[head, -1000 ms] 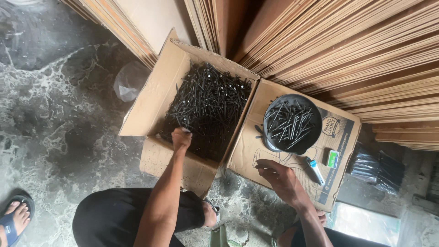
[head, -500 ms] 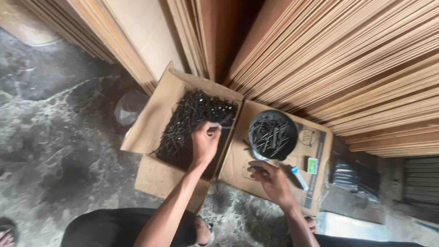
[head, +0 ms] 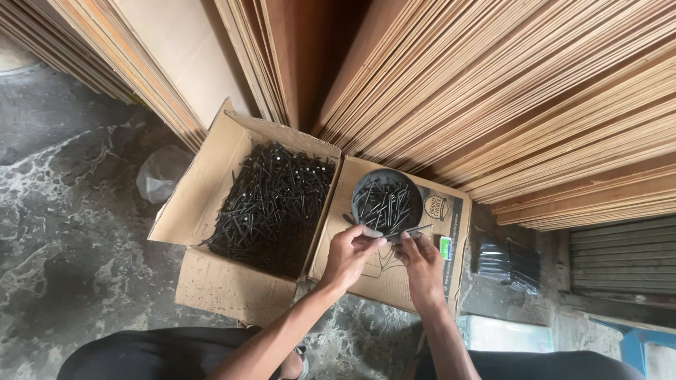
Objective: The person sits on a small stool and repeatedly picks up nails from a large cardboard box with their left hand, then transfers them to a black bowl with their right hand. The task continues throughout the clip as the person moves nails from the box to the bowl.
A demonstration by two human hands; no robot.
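Plywood sheets [head: 507, 91] behind; open cardboard box [head: 211, 281] full of black nails [head: 271, 200]; round black pan [head: 386, 200] just right of it. Both hands meet at pan's near rim: left hand [head: 348, 255] and right hand [head: 421, 259] pinching nails lying sideways between them.

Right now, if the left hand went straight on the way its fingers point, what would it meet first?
Probably the dark round pan of nails, just beyond the left hand; depth is unclear, so it might pass over the rim.
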